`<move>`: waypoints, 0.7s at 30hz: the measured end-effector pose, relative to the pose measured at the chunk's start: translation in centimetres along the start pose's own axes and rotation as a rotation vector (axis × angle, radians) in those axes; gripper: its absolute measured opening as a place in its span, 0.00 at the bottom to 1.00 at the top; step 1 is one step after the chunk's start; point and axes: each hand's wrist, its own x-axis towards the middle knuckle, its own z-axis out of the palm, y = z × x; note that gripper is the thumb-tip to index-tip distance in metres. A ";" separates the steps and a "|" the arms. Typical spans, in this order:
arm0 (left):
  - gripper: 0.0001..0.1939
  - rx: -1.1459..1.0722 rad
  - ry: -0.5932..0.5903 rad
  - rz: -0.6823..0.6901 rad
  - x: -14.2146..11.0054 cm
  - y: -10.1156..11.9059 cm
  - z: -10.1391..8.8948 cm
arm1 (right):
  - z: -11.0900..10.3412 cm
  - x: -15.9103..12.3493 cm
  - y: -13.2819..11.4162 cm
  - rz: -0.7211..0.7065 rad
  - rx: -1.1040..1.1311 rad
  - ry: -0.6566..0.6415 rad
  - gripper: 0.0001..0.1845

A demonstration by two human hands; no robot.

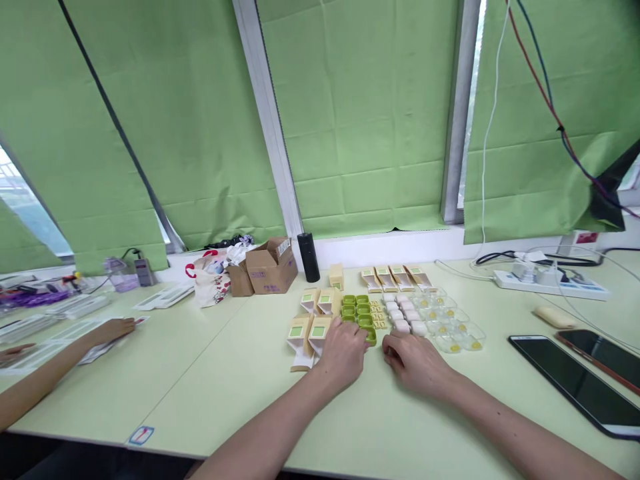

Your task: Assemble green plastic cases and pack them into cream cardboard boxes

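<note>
My left hand (pixel 345 350) has its fingers curled against a small green box (pixel 371 337), the nearest of two columns of such boxes (pixel 363 309). Beside it my right hand (pixel 415 360) is closed, its fingertips low over the table; whatever they hold, if anything, is hidden. Just beyond the right hand stand white and pale pink blocks (pixel 401 325) in rows. Tiny yellowish pieces (pixel 379 313) lie between these and the green boxes. Left of my left hand are open tan cartons with green squares (pixel 298 333). Clear plastic cups with yellow centres (pixel 453 319) are grouped at the right.
More flattened tan cartons (pixel 395 279), a black cylinder (pixel 309 257) and a cardboard box (pixel 273 268) stand farther back. Two phones (pixel 575 380) and a power strip (pixel 550 285) with cables are at right. Another person's arm (pixel 60 367) reaches over white trays at left.
</note>
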 end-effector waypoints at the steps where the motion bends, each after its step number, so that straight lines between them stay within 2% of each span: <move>1: 0.07 0.013 0.009 0.005 0.0 0.0 0.1 | 0.0 0.0 0.0 0.002 0.001 -0.004 0.09; 13: 0.12 0.095 0.101 0.061 0.2 -0.8 2.1 | 0.2 0.0 0.1 -0.006 0.004 0.005 0.09; 21: 0.12 0.084 0.177 0.115 -0.1 -0.5 2.2 | 0.5 0.2 0.6 0.042 0.060 0.066 0.10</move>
